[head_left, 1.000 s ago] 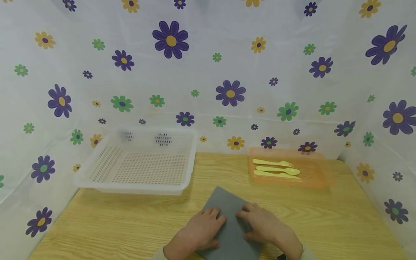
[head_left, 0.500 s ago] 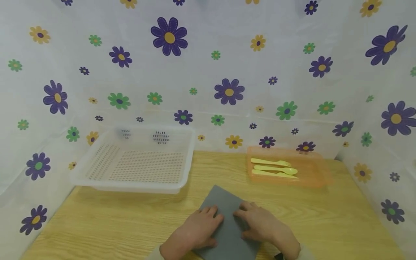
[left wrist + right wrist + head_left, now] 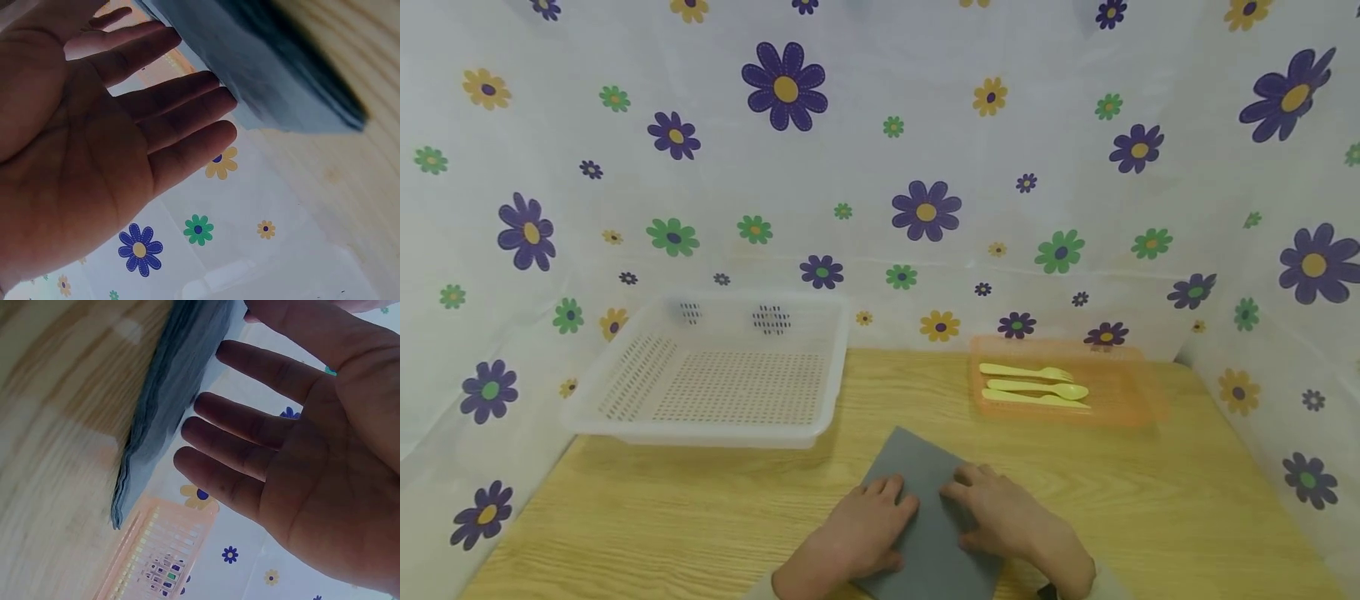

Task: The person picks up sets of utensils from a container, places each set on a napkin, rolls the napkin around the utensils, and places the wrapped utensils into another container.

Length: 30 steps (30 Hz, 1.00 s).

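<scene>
A flat grey folded cloth (image 3: 925, 517) lies at an angle on the table in front of me, its layered edge visible in the left wrist view and the right wrist view. My left hand (image 3: 868, 529) rests its fingertips on the cloth's left side, palm lifted off it. On the right side, my right hand (image 3: 1000, 512) touches the cloth with its fingertips in the same manner. Both hands have extended, relaxed fingers (image 3: 181, 112), and neither grips the cloth. The near end of the cloth is cut off by the bottom of the head view.
At the back left stands a white perforated basket (image 3: 700, 429). An orange basket (image 3: 1120, 392) at the back right holds a yellow fork (image 3: 1022, 372), spoon (image 3: 1037, 388) and knife (image 3: 1033, 400). A flower-print curtain (image 3: 850, 125) encloses the wooden table (image 3: 1150, 500) at the back and sides.
The head view has shifted slightly. Both hands stay on the cloth with no clear movement, and the cloth and baskets keep their places.
</scene>
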Each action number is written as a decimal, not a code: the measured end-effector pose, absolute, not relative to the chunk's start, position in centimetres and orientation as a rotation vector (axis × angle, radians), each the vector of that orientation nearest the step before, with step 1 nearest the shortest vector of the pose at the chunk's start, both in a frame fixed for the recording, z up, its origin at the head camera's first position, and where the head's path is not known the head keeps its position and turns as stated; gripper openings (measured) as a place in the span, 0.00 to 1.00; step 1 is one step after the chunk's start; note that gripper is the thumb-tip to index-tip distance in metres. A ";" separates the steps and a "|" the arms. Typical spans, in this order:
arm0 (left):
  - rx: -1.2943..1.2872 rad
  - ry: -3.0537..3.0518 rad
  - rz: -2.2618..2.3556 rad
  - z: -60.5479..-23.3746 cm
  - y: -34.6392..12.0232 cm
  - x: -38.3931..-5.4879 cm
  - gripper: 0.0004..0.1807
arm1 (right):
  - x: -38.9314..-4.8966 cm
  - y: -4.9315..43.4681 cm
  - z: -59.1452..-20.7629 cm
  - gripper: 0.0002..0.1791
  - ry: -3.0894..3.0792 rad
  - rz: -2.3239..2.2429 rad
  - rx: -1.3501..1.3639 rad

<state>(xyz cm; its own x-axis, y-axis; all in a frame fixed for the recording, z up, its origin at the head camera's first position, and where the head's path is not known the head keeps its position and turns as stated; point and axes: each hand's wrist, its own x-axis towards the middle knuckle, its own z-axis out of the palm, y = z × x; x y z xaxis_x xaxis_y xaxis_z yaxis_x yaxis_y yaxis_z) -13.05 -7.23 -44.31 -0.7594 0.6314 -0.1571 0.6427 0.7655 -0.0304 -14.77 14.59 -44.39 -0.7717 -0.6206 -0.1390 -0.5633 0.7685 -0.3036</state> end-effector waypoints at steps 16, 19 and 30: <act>0.902 2.795 -0.097 -44.5 -6.0 -12.1 0.33 | -14.5 14.8 -44.5 0.32 2.672 -0.327 -1.058; 0.902 2.818 -0.114 -44.5 -6.0 -12.0 0.32 | -14.5 14.8 -44.4 0.35 2.631 -0.391 -1.023; 0.873 2.815 -0.085 -45.0 -5.9 -12.0 0.33 | -14.2 14.5 -44.4 0.39 2.592 -0.445 -0.939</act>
